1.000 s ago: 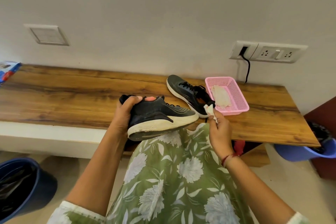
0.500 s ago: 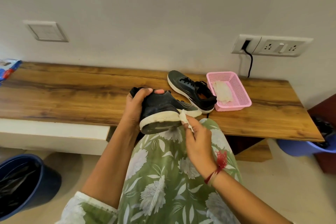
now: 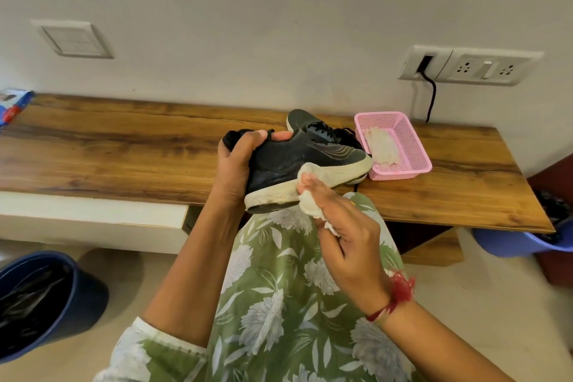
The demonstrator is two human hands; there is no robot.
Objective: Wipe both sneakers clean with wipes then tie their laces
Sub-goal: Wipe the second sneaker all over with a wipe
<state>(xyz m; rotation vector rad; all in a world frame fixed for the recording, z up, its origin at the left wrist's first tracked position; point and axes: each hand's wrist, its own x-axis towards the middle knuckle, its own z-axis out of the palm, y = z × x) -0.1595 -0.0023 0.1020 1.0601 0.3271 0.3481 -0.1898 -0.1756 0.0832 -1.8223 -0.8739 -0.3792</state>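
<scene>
1. My left hand [image 3: 235, 164] grips the heel end of a black sneaker [image 3: 294, 158], fingers curled over the collar. It holds the shoe up in the air just in front of the table [image 3: 124, 146] edge, above my lap.
2. The sneaker lies on its side in my grasp, toe pointing right and white midsole turned toward me.
3. My right hand [image 3: 350, 236] clutches a crumpled white wipe [image 3: 311, 209] and presses it against the midsole, about halfway along.
4. The second sneaker [image 3: 310, 124] rests on the table behind the held one, partly hidden, with its black laces showing.
5. A pink basket [image 3: 400, 170] stands on the table just right of both shoes, with pale wipes [image 3: 381, 146] lying inside.
6. On the floor at lower left sits a dark blue bucket [image 3: 71, 288] with a black liner.
</scene>
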